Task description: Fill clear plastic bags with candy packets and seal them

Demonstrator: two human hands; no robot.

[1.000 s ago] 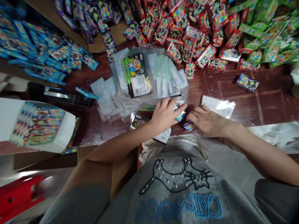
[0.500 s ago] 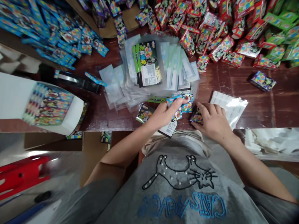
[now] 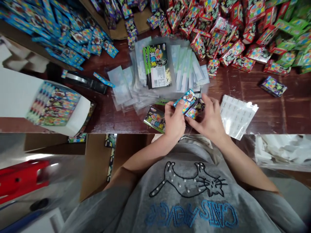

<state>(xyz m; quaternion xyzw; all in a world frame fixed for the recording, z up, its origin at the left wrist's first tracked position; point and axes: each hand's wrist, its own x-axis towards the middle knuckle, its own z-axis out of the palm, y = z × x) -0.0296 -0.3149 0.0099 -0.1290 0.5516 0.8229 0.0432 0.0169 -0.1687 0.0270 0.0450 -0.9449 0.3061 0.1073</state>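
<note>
My left hand is closed on a small blue candy box, thumb on its printed face. My right hand grips a small purple candy box between thumb and fingers. The two boxes meet side by side, tilted, over the table's front part. A black and green printed packet lies by my left wrist. Just beyond my hands is a pile of clear plastic bags with another black printed packet on top. A sheet of white labels rests right of my right hand.
Heaps of red boxes and green boxes cover the table's far right. Blue boxes fill a carton at far left. A black tape dispenser and a white carton of packed boxes stand left. One purple box lies apart at right.
My right hand has lifted the purple box and moved left, bringing it against the blue box. My left hand has turned, and the blue box is now tilted.
</note>
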